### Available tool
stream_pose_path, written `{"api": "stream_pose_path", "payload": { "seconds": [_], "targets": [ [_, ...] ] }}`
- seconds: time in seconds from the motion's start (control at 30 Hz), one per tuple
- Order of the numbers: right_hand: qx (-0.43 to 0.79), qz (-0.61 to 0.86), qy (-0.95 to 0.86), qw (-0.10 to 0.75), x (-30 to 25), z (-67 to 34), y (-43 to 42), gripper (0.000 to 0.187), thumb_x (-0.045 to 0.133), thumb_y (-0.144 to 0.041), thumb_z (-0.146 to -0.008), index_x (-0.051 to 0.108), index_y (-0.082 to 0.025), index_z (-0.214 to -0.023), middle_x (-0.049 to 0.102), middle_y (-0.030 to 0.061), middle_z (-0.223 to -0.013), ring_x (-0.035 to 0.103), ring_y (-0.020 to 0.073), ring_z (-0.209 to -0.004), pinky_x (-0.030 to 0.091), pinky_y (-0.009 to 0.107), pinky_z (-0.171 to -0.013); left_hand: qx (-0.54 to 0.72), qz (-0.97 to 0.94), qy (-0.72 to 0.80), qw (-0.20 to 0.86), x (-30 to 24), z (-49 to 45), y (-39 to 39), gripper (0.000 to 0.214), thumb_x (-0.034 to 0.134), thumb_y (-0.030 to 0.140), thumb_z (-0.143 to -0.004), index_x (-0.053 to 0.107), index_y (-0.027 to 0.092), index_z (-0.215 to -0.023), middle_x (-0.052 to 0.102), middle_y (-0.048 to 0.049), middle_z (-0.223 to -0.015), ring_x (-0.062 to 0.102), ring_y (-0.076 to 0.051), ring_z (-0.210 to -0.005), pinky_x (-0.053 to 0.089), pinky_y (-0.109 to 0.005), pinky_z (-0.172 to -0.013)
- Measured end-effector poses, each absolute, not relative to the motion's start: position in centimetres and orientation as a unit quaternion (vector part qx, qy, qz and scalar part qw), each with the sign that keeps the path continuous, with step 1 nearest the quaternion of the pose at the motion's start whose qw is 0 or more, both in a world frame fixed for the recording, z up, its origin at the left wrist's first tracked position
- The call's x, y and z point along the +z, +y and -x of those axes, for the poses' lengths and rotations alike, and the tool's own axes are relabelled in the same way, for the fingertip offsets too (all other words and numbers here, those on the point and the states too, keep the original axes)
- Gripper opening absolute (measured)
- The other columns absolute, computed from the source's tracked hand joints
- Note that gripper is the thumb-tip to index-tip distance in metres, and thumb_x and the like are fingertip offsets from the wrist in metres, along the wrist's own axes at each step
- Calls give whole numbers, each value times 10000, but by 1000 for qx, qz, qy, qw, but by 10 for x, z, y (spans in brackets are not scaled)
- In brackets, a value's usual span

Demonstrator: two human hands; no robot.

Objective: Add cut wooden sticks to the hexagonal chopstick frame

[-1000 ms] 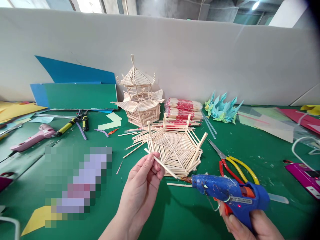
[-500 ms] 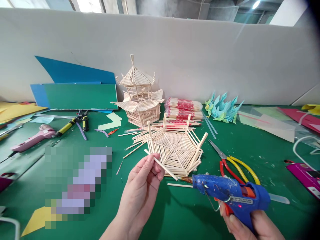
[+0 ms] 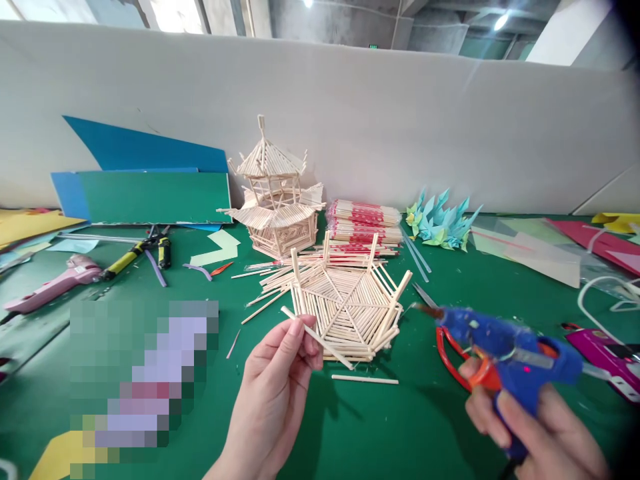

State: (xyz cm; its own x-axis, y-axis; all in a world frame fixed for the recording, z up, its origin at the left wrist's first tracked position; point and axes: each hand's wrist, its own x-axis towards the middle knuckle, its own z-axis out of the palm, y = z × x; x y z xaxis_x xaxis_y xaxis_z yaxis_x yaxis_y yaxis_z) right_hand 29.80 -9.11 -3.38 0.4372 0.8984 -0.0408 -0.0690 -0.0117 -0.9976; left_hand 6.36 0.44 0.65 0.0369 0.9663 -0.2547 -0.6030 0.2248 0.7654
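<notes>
Between thumb and fingers, my left hand [image 3: 280, 380] pinches a short wooden stick [image 3: 325, 343], slanting down to the right at the front edge of a stick-built base [image 3: 345, 307]. That base is many-sided, with several posts standing up from its rim. Wrapped round the handle of a blue hot glue gun [image 3: 505, 347] is my right hand [image 3: 540, 413]; its fingers lie by the orange trigger. The gun's nozzle points left, apart from the stick, and hides part of a pair of scissors [image 3: 450, 350]. Another loose stick [image 3: 365, 379] lies in front of the base.
Behind the base stand a stick pagoda [image 3: 275, 200] and wrapped stick bundles [image 3: 363, 223]. Blue folded paper [image 3: 443, 223] sits back right. At left lie pliers [image 3: 130, 257] and a pink glue gun [image 3: 55, 287]; a magenta tool [image 3: 603, 360] lies right.
The glue gun in my right hand has moved right and up, away from the stick's end. My left hand still holds the stick. The whole view has shifted slightly.
</notes>
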Motion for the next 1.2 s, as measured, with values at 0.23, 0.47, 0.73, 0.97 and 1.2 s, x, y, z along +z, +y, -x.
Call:
{"api": "stream_pose_path", "payload": {
  "seconds": [0.23,0.47,0.73,0.97,1.2],
  "targets": [
    [242,762,-318,509,-16,-402,-27,275,579,-409,-760,572,-167,-890,545,2,-631,539,115,-548,427,232,-504,561,-339,437,616,17,-54,-4,229,740,345,-645,722,154,-768,598,-30,-587,522,-123,-555,462,-188,-519],
    [165,867,-336,330,-56,-465,14,344,595,-427,-659,643,-97,-575,597,107,-526,619,241,-583,388,364,-543,556,-676,393,281,39,-28,0,186,622,151,-722,726,247,-842,667,-32,-713,533,-141,-530,408,-213,-458],
    [-3,831,-437,344,-28,-407,-7,347,564,-427,-734,600,-193,-987,647,108,-905,615,221,-741,445,322,-629,355,-864,356,32,28,-46,-11,128,510,170,-809,627,221,-809,635,-48,-707,514,-174,-572,369,-289,-580],
    [194,658,-583,435,-38,-305,-26,251,512,-356,-832,549,-229,-1045,626,27,-859,598,160,-757,481,252,-664,260,-923,272,-86,-6,-76,-13,282,344,66,-784,614,139,-815,558,-83,-620,409,-212,-597,266,-363,-606],
    [272,575,-631,444,-49,-273,-21,191,478,-250,-859,522,-251,-1045,523,9,-863,507,127,-719,463,231,-642,192,-913,320,-162,8,-79,0,142,493,70,-742,602,163,-736,539,-30,-680,379,-203,-672,280,-355,-661]
  ]
}}
